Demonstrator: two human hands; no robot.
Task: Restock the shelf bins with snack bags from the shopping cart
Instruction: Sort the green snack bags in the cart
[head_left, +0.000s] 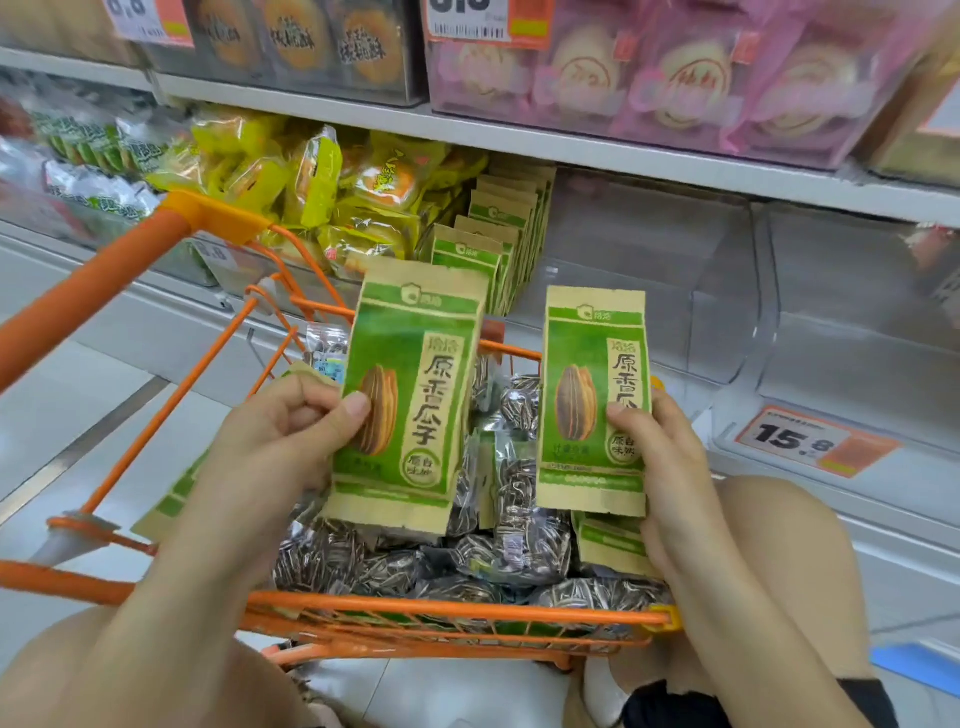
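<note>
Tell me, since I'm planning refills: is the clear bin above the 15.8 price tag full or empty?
Empty. The clear bin shows only its bare walls and floor, no bags inside, above the price tag.

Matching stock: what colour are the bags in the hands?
Green with tan edges, on both bags; head view.

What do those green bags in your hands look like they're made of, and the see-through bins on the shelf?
The green bag in the left hand and the one in the right hand look like matte kraft paper: tan edges, no glare. The shelf bins seem to be clear, glossy rigid plastic; the shelf shows through their walls.
</note>
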